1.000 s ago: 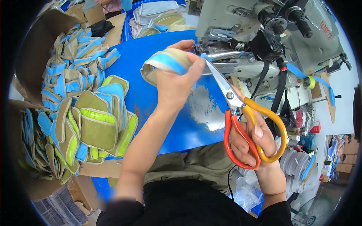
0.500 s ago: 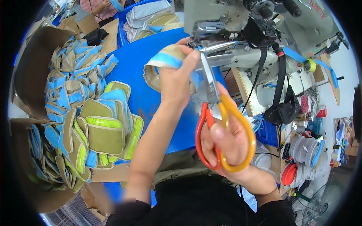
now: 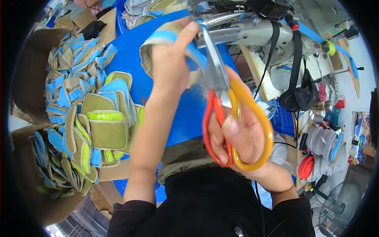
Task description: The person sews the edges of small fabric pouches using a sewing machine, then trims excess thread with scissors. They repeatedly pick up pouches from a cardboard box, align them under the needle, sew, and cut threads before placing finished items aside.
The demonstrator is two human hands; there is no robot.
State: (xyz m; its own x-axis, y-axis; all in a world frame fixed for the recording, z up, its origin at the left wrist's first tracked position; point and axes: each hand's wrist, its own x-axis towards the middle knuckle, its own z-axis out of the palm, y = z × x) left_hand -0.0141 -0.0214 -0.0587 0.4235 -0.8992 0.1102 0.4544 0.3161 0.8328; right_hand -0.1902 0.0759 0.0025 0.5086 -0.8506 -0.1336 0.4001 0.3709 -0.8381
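Note:
A beige fabric strip with a blue band [image 3: 164, 36] curls into a loop around my left hand [image 3: 170, 65]. Thumb and fingers pinch it at the sewing machine's arm. My right hand [image 3: 248, 136] is closed round a pair of scissors [image 3: 218, 77] with one red and one yellow-orange handle; my fingers pass through the loops. The blades point up, their tips beside the fabric's edge close to my left thumb. Whether they touch the fabric I cannot tell. The sewing machine [image 3: 260, 33] stands just beyond both hands.
A blue table [image 3: 185, 122] lies beneath my hands. On the left are heaped blue-and-beige strips [image 3: 73, 85], green-and-olive fabric pads [image 3: 106, 132] and cardboard boxes [image 3: 29, 83]. On the right are stacked white rolls [image 3: 321, 142], a fan [image 3: 341, 207] and a hanging black strap [image 3: 293, 67].
The whole view has shifted, so the machine and table sit higher in the picture. My hands keep their grips on the fabric strip and scissors, staying close to the machine.

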